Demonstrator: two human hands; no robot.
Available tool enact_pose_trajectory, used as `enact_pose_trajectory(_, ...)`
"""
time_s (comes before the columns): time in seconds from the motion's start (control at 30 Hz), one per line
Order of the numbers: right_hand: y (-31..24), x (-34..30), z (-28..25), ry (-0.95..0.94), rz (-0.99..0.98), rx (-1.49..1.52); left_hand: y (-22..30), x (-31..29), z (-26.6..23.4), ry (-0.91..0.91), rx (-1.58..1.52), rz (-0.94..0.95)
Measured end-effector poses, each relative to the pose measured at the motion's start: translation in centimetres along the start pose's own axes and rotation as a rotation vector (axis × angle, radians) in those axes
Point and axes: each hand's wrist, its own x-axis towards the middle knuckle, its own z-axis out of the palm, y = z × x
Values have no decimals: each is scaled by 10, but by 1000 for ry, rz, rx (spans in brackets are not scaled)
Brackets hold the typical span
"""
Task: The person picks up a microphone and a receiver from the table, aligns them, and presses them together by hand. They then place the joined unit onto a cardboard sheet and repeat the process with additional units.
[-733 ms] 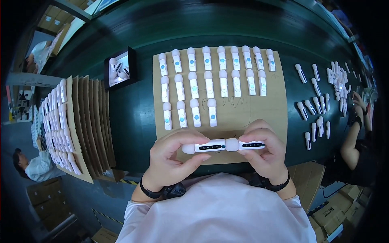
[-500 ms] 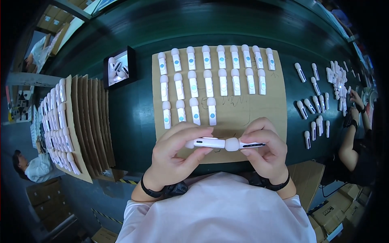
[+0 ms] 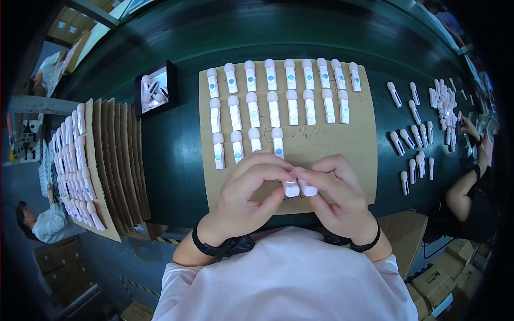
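Observation:
My left hand (image 3: 243, 190) is closed on a white wand-shaped device (image 3: 290, 189), its blunt end turned toward me. A second white wand-shaped device (image 3: 308, 189) is pinched in my right hand (image 3: 342, 190). The two are held side by side over the near part of a brown cardboard sheet (image 3: 342, 155), their ends touching or nearly so. My fingers hide most of both bodies. Beyond my hands, rows of the same devices (image 3: 272, 77) lie on the sheet, with pale rounded heads pointing away and blue round spots on many bodies.
A black box (image 3: 172, 88) with several similar pieces stands at the back left. Left of the sheet is a stack of cardboard layers (image 3: 120, 160), topped by rows of devices (image 3: 80, 166). More devices (image 3: 396, 144) lie loose on the green table at right, near a co-worker's arm (image 3: 463, 184).
The two devices have turned from lying end to end crosswise to side by side, blunt ends facing me. My hands have come closer together.

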Motion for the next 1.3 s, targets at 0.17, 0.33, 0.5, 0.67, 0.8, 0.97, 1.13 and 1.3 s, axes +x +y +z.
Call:
enact_pose_trajectory(0.17, 3, 3, 2, 62, -39, -27, -1, 2, 7, -11, 175, 103)
enact_pose_trajectory(0.33, 12, -2, -11, 21, 11, -50, -3, 5, 12, 20, 323, 167)
enact_pose_trajectory(0.5, 22, 2, -32, -14, 106, -167, -1, 13, 19, -2, 453, 139)
enact_pose_trajectory(0.67, 33, 7, -32, 40, 4, -291, -4, 20, 29, -55, 596, 255)
enact_pose_trajectory(0.8, 33, -2, -28, -73, -46, -407, -6, 12, 35, -192, 734, 300)
enact_pose_trajectory(0.97, 33, -6, -26, -270, 7, -450, -6, 8, 38, -326, 802, 256)
enact_pose_trajectory(1.13, 45, -2, -20, -240, 7, -499, -9, 13, 41, -286, 836, 198)
enact_pose_trajectory(1.3, 52, -4, -19, -192, 14, -531, -15, 19, 46, -249, 848, 203)
